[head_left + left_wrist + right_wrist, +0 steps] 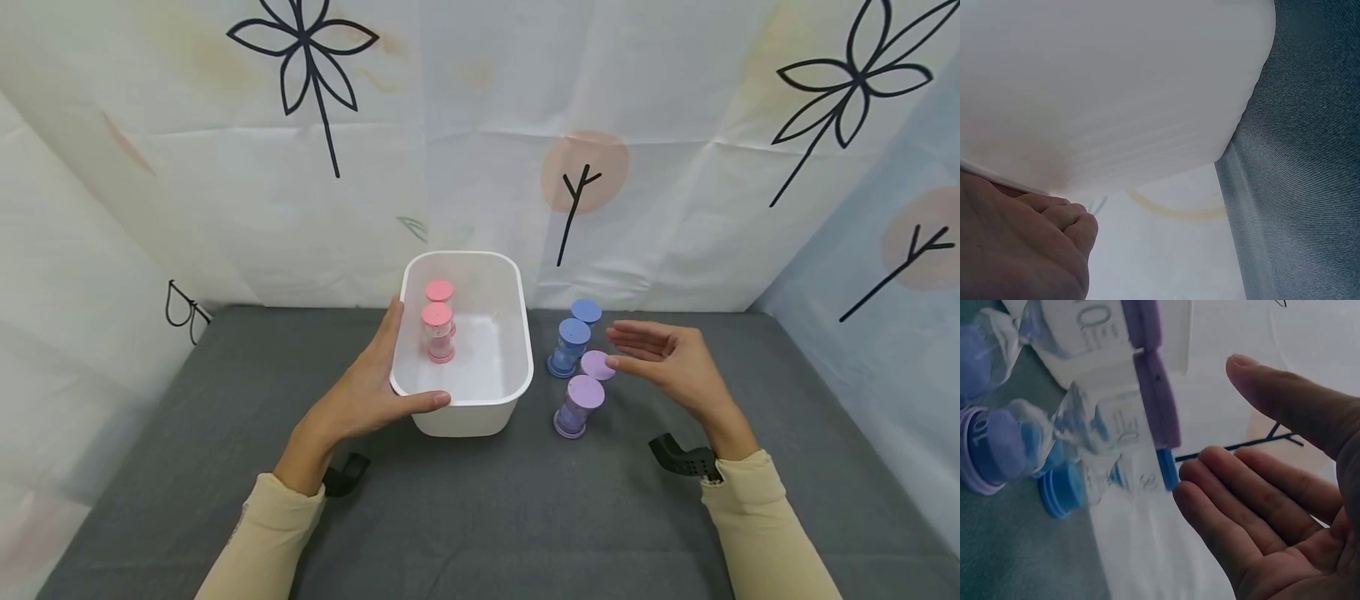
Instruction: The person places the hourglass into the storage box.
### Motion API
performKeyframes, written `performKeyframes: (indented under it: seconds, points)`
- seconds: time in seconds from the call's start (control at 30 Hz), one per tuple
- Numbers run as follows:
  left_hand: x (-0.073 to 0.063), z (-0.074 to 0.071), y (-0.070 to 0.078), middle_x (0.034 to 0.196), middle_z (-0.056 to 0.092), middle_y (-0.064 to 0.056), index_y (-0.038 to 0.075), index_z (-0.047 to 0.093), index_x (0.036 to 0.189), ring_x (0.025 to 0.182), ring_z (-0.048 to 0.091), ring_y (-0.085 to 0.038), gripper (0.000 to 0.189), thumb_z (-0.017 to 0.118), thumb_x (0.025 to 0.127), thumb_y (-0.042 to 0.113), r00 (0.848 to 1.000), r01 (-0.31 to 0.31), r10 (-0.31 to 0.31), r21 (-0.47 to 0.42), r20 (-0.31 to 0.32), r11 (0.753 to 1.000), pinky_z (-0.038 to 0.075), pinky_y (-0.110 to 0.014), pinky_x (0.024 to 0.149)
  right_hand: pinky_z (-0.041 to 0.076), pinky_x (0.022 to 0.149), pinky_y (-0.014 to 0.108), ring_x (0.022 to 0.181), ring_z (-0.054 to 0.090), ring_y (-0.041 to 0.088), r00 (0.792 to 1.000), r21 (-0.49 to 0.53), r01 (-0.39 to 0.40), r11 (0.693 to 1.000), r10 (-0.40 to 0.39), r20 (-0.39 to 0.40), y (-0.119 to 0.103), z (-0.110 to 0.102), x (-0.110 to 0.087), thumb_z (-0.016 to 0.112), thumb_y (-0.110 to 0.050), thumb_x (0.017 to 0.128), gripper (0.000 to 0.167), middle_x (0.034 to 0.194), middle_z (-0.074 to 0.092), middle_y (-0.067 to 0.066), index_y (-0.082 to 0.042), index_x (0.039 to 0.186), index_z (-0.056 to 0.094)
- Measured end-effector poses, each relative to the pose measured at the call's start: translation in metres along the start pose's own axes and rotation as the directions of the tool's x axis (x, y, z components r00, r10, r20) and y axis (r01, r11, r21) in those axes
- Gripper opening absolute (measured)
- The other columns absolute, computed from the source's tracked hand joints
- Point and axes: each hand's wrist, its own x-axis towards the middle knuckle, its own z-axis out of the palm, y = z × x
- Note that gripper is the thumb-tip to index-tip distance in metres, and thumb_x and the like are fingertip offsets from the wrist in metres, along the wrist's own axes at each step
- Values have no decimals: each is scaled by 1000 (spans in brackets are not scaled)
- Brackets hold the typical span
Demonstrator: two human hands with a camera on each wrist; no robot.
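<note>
Steadying the white plastic bin with rounded corners (pixel 465 422), gripping it with the left hand (pixel 356 404), laying the thumb over the near rim and bracing fingers along the outer left wall. Hovering the right hand (pixel 678 368) just beside the timers, spreading thumb well away from softly bent fingers, holding nothing at all.

Counting two pink-capped clear hourglasses (pixel 438 333) upright inside the bin, toward its left wall; counting two blue-capped clear hourglasses (pixel 570 343) and two purple-capped clear hourglasses (pixel 579 404) on the dark grey cloth (pixel 480 517), to the right of the bin.

Watching for trouble now! Possibly risking a topple by brushing a top-heavy-looking cap with those fingertips. Perhaps risking a chain fall, too, from crowding all four so tightly; seeming to meet cap against cap in the purple pair, seen from the right wrist. Maybe courting a tipped bin by bearing down too hard on the near corner, so upsetting the pink pair.

Admiring the look of them: pinching in at the waist between clear bulbs, matching round caps to round bases, showing tinted contents through the walls. Wearing dark print as well, apparently reading "10" on the purple pair, blurring past certain reading on the blue.
</note>
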Motion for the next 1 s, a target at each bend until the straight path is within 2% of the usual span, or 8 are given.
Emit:
performKeyframes:
  seconds: [0.07, 0.23, 0.47, 0.67, 0.9, 1.0]
  points:
    - [2, 2, -13, 169, 3, 5, 23, -4, 164, 143, 33, -27, 126, 89, 79, 28, 1000, -17, 17, 3, -7, 1000, 40, -52, 106, 54, 86, 23, 107, 67, 4, 1000, 10, 0, 1000, 0, 21, 4, -2, -2, 79, -4, 88, 52, 128, 64, 26, 9, 134, 59]
    - [7, 6, -44, 167, 3, 16, 38, -6, 162, 143, 33, -24, 129, 90, 76, 42, 998, -63, 64, 29, -26, 998, 41, -49, 104, 55, 87, 25, 112, 67, 8, 996, 43, -10, 999, 6, 88, 12, -5, -2, 80, -2, 86, 55, 129, 66, 21, 10, 135, 58]
    - [7, 6, -43, 167, 5, 18, 38, -5, 162, 143, 33, -19, 129, 90, 75, 42, 997, -63, 64, 29, -30, 998, 39, -48, 106, 54, 88, 26, 112, 66, 7, 987, 56, -31, 998, 22, 161, 21, -4, 1, 80, -1, 86, 57, 134, 60, 29, 12, 136, 56]
    - [8, 6, -44, 167, 3, 18, 38, -5, 162, 144, 32, -24, 129, 90, 75, 41, 997, -65, 66, 30, -27, 997, 40, -49, 106, 54, 88, 26, 111, 67, 8, 985, 59, -24, 998, 14, 172, 24, -2, 2, 80, 1, 85, 56, 132, 61, 28, 13, 134, 57]
    - [8, 6, -44, 169, 6, 7, 34, -4, 163, 142, 35, -26, 127, 89, 77, 41, 997, -69, 70, 32, -26, 997, 41, -50, 104, 54, 88, 26, 110, 67, 8, 982, 70, -24, 997, 11, 190, 28, 0, 4, 79, 1, 86, 55, 131, 64, 23, 13, 135, 57]
    - [8, 6, -44, 169, 5, 8, 35, -5, 162, 142, 35, -26, 127, 89, 77, 41, 997, -67, 67, 34, -23, 997, 41, -50, 104, 54, 89, 26, 110, 67, 8, 983, 68, -22, 997, 9, 184, 30, 1, 4, 79, 2, 85, 55, 131, 64, 22, 13, 134, 58]
